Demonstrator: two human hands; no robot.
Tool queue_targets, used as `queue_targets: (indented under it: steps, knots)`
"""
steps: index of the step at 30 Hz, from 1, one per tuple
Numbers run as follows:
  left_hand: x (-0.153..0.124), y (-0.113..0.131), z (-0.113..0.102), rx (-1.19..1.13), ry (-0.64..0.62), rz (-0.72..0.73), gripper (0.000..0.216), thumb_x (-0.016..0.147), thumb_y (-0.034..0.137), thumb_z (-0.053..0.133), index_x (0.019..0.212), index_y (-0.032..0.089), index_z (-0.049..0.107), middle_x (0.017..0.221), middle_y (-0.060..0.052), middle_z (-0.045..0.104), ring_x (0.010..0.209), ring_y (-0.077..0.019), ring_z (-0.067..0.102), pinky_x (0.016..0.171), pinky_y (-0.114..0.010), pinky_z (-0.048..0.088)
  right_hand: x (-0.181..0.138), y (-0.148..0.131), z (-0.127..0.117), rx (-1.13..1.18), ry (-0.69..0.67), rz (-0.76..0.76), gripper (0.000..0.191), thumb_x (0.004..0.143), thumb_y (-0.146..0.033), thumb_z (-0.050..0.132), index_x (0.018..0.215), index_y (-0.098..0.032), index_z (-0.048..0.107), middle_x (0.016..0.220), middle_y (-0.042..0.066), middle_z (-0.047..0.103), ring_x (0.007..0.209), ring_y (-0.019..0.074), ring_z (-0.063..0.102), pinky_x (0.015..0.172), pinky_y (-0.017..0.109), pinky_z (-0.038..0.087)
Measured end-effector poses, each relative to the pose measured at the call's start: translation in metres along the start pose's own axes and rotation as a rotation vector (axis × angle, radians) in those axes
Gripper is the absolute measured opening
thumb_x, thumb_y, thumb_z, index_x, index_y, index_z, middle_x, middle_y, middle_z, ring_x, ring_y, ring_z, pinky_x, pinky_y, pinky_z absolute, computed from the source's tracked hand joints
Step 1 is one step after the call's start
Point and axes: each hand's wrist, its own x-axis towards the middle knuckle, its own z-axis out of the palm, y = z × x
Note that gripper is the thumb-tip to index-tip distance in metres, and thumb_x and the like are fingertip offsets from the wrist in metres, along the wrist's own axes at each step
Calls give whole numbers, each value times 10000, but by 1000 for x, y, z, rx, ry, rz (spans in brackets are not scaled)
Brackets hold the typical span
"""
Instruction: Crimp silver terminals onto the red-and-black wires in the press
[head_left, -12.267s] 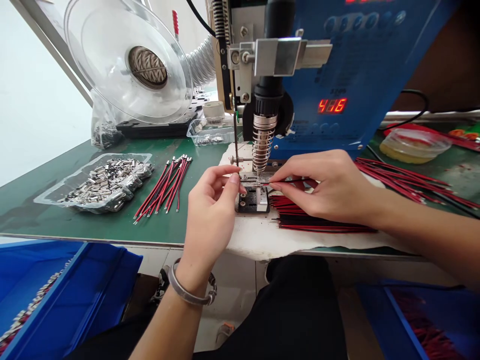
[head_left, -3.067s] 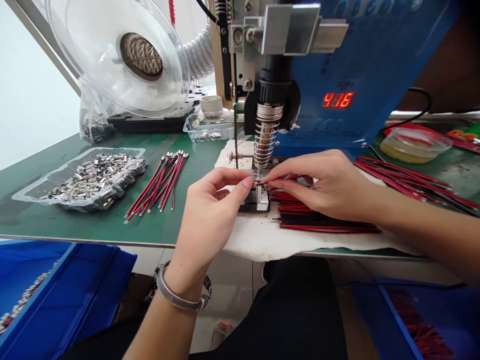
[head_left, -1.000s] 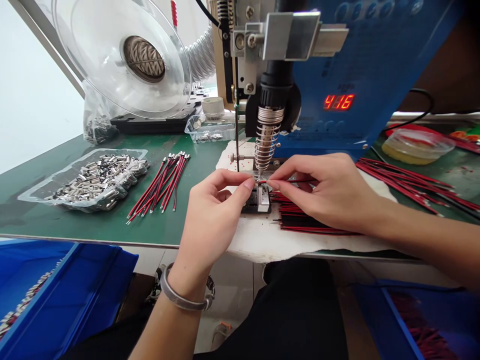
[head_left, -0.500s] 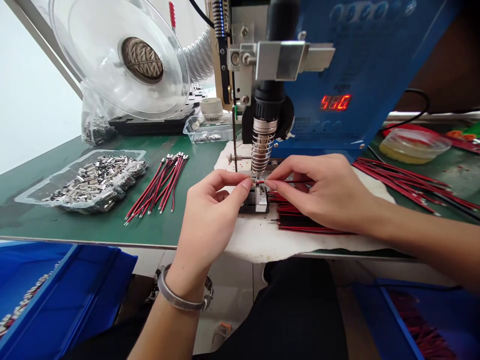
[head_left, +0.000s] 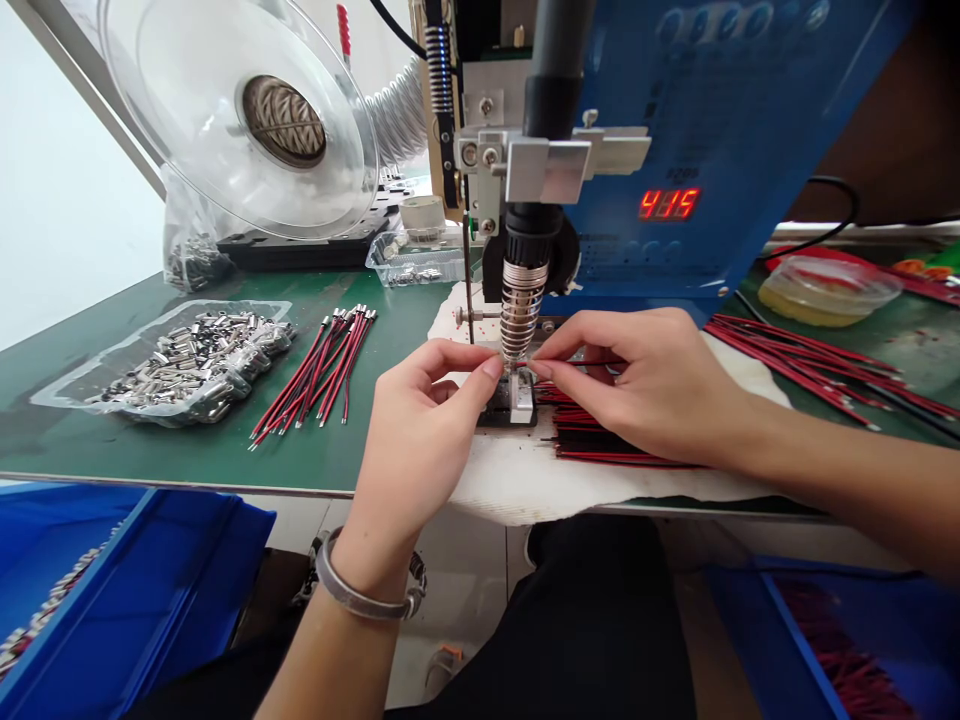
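Thumb and forefinger of my left hand pinch together at the left side of a small metal fixture; what lies between them is too small to tell. My right hand pinches a thin red-and-black wire, its end pointing left over the fixture. Between my fingertips, the spring-wrapped soldering iron of a bench machine comes down, its tip at the wire end. Under my right hand lies a bundle of red-and-black wires on a white cloth.
Left of my hands lie wires with metal connectors and a clear tray of loose metal connectors. A blue machine housing with a red display stands behind. More wires lie at right. Blue bins sit below the table edge.
The soldering iron and its bracket have moved down, and its spring looks more compressed. The red display now reads 415. Both hands have stayed almost still.
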Motion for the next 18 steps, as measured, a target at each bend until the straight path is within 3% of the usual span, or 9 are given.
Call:
queue_targets:
  steps: [18]
  knots:
    - [0, 0, 0, 20, 15, -4, 237, 874, 420, 848, 883, 202, 754, 690, 22, 635, 510, -86, 415, 493, -239, 344, 0, 1, 2, -10, 8, -21, 96, 976, -256, 701, 905, -230, 759, 751, -13, 779, 537, 143, 608, 566, 315, 454]
